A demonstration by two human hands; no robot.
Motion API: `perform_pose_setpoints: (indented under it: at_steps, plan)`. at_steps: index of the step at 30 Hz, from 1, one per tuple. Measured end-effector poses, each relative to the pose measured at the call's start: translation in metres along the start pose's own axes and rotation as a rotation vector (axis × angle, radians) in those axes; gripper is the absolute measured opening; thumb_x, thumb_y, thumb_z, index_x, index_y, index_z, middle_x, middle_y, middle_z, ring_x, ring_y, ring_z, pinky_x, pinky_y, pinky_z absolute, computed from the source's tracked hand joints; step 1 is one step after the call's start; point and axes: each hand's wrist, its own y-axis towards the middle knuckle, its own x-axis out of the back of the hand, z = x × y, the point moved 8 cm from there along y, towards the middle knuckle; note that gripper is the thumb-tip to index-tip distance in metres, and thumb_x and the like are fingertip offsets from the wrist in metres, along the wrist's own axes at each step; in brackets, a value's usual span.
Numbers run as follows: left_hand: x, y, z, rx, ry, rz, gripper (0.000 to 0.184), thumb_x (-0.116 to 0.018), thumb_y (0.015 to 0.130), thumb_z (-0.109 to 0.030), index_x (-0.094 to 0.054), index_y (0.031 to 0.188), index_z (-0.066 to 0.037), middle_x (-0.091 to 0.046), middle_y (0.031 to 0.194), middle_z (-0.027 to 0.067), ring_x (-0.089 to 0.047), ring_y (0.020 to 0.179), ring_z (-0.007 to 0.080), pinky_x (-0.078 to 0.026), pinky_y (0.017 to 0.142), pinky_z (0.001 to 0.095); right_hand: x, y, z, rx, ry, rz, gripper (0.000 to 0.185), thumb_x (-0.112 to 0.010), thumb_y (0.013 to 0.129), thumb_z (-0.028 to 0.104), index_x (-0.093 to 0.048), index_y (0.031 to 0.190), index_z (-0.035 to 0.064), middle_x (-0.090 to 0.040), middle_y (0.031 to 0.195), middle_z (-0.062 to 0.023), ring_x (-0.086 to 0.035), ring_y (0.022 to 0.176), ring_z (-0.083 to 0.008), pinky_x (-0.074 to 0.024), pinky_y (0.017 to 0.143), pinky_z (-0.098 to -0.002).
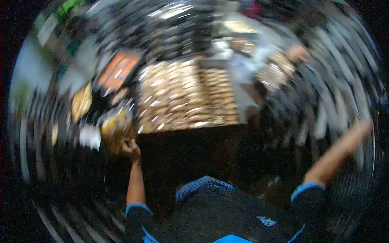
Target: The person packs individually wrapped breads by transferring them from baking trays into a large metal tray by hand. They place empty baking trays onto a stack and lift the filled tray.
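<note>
Motion blur smears the whole head view. My left hand (131, 149) is at the left, its fingers curled at the lower right edge of a clear plastic bag (115, 125) with yellow and brown contents, which it seems to grip. Just beyond, to the right, lies a broad tray of rows of small golden-brown food pieces (172, 97), with a glossy clear covering. My right arm reaches far out to the right, and my right hand (366, 124) is a smear near the edge of the view. Its fingers cannot be made out, nor anything in them.
An orange-red tray (118, 71) and a yellow pack (82, 102) lie at the left. A narrower row of brown pieces (220, 97) adjoins the broad tray. Farther right are shiny packs (276, 72) and another person's hand (298, 53). A white item (90, 137) is beside the bag.
</note>
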Motion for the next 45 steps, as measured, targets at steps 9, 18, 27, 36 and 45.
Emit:
perform_pose_setpoints:
  at_steps: [9, 18, 27, 36, 45]
  plan:
    - [0.096, -0.153, 0.448, 1.536, -0.51, 0.137, 0.059, -0.054, 0.071, -0.047, -0.051, 0.114, -0.007, -0.046, 0.122, 0.0154, -0.045, 0.106, 0.031, -0.036, 0.091, 0.0428, -0.102, -0.207, -0.075, 0.213, -0.61, 0.62, 0.062, -0.056, 0.08, 0.023, -0.019, 0.127, 0.0056, -0.038, 0.121, -0.0152, -0.048, 0.101, -0.027, -0.0478, 0.078, -0.035]
    - [-0.085, 0.025, 0.455, 1.42, -0.934, -0.125, 0.05, -0.051, 0.079, -0.039, -0.043, 0.119, -0.01, -0.046, 0.115, 0.0129, -0.042, 0.107, 0.0282, -0.029, 0.095, 0.043, -0.184, -0.252, -0.074, 0.266, -0.749, 0.698, 0.04, -0.052, 0.082, 0.014, -0.039, 0.117, 0.0022, -0.049, 0.109, -0.0118, -0.052, 0.091, -0.0222, -0.0463, 0.075, -0.0305]
    - [0.065, 0.054, 0.306, 1.205, -0.5, -0.353, 0.024, -0.046, 0.079, -0.03, -0.045, 0.081, -0.005, -0.044, 0.085, 0.0079, -0.04, 0.083, 0.0216, -0.033, 0.083, 0.0365, -0.26, -0.584, -0.033, -0.27, -0.04, 1.401, 0.034, -0.058, 0.076, 0.01, -0.053, 0.108, 0.002, -0.057, 0.093, -0.0099, -0.054, 0.083, -0.0204, -0.0446, 0.072, -0.0285]
    - [0.056, -0.062, 0.153, 0.651, -0.18, -0.077, 0.033, -0.043, 0.083, -0.033, -0.053, 0.081, -0.002, -0.053, 0.079, 0.0084, -0.048, 0.08, 0.0229, -0.037, 0.08, 0.0352, -0.244, -0.806, 0.082, -0.705, 0.308, 1.994, 0.075, -0.06, 0.076, 0.025, -0.023, 0.137, 0.0025, -0.042, 0.128, -0.0217, -0.038, 0.119, -0.0333, -0.0265, 0.103, -0.0395]
    - [0.009, 0.006, 0.066, 0.774, -0.203, -0.279, 0.034, -0.048, 0.076, -0.029, -0.057, 0.091, 0.001, -0.057, 0.094, 0.0112, -0.05, 0.092, 0.0247, -0.036, 0.087, 0.0354, -0.26, -0.633, -0.073, -0.788, 0.164, 1.693, 0.042, -0.048, 0.068, 0.006, -0.053, 0.109, 0.0002, -0.06, 0.086, -0.0082, -0.054, 0.072, -0.0181, -0.0452, 0.069, -0.0308]
